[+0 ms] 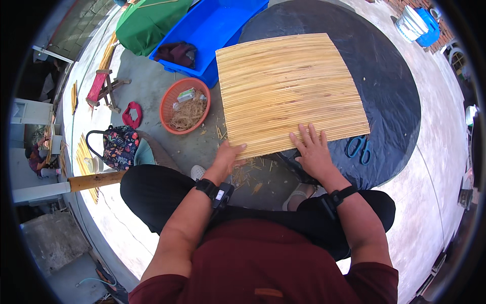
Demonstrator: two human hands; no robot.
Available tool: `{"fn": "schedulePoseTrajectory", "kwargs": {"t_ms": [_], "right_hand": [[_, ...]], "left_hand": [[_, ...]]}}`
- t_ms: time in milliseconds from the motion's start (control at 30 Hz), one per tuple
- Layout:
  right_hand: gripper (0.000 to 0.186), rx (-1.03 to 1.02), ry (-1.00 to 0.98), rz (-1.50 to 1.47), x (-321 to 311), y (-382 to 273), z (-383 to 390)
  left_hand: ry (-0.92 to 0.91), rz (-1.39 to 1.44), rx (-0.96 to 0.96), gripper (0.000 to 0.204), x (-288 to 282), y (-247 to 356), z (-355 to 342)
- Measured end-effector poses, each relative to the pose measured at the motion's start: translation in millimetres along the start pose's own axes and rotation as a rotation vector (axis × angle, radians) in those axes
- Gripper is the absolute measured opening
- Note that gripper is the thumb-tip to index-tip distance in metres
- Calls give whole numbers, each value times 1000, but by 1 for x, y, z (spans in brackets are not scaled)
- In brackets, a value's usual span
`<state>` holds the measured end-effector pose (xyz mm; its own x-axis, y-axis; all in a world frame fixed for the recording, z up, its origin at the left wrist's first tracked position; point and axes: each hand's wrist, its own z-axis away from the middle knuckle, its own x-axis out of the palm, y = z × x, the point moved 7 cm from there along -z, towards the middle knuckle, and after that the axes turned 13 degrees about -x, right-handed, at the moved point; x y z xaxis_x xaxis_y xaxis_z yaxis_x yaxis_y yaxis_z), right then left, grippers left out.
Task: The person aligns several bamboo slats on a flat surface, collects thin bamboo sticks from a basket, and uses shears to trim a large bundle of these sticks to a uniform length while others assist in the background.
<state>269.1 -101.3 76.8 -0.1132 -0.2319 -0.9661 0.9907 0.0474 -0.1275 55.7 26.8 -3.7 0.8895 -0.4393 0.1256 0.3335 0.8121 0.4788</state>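
A rectangular yellow mat of thin stalks (293, 91) lies on a round surface covered in black plastic (390, 91). My left hand (226, 158) grips the mat's near left corner, thumb on top and the other fingers partly hidden at the edge. With fingers spread, my right hand (313, 152) rests flat on the near edge, right of its middle. Beside that edge, on the black plastic, lie scissors with dark teal handles (358, 150).
Left of the mat stand an orange basket (163, 109) of loose fibres and a blue tub (223, 20) with dark cloth. Further left are a floral bag (120, 148) and a folding stool (98, 88). Stalk scraps (245, 177) litter the floor. Another person (36, 154) is at far left.
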Motion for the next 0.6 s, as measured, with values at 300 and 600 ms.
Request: {"fn": "schedulePoseTrajectory", "kwargs": {"t_ms": [300,600], "right_hand": [[34,76,376,-205,-26,37,13],[9,575,499,37,2,122,103]], "left_hand": [[90,-26,57,44,-28,12,-9],[195,5,184,51,-31,24,2]]}}
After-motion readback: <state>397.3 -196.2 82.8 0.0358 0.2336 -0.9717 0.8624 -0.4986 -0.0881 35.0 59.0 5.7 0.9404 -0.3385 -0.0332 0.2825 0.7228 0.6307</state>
